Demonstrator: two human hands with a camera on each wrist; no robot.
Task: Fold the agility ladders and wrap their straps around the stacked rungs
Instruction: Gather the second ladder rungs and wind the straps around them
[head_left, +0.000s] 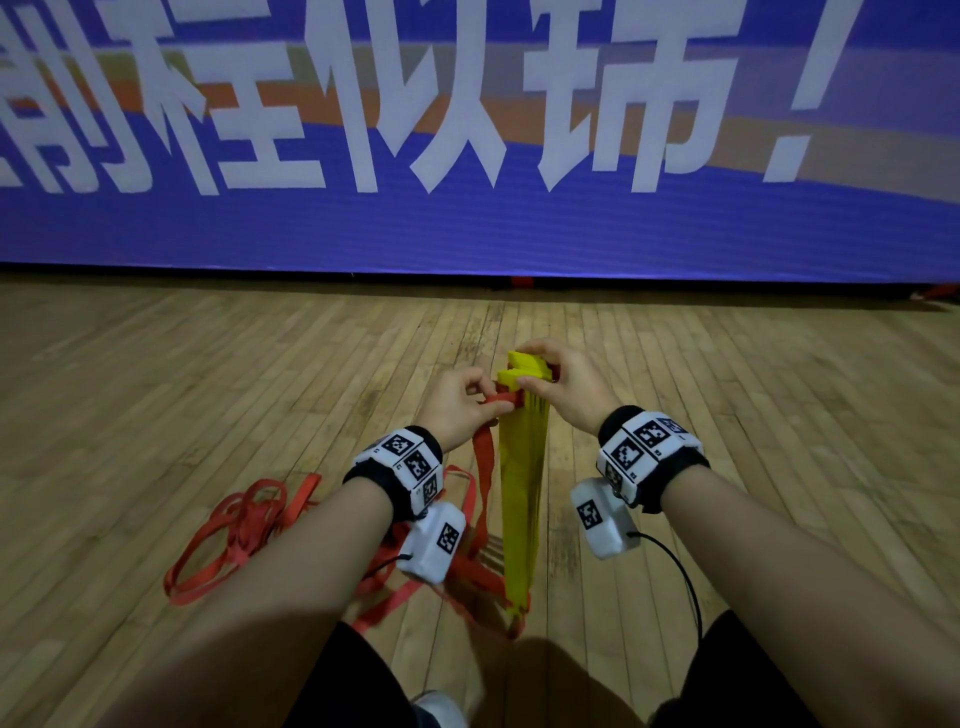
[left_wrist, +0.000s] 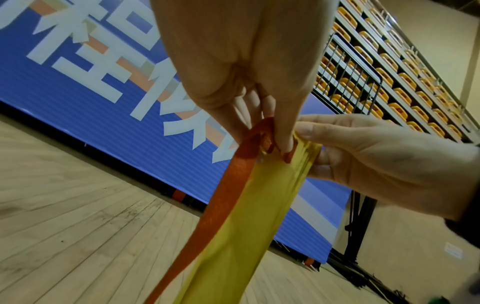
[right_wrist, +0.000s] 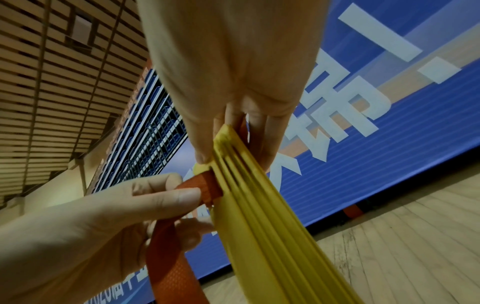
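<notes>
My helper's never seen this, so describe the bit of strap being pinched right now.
On the wooden gym floor before the blue banner, find the yellow stacked rungs. The left hand pinches the orange strap near their far end, taut, unlike the loose loops on the floor.

Woven strap (right_wrist: 171, 273), smooth plastic rungs (right_wrist: 259, 216)

My right hand (head_left: 563, 383) covers the far end of the stacked yellow rungs (head_left: 522, 483), so I cannot count them there. Under my left hand (head_left: 460, 410), where my thumb and fingers pinch the orange strap (head_left: 483, 457), its path round the stack is hidden. Nearer me, my left forearm and wrist camera (head_left: 434, 540) hide part of the loose strap. In the wrist views the rungs' near ends are cut off at the bottom edge.
</notes>
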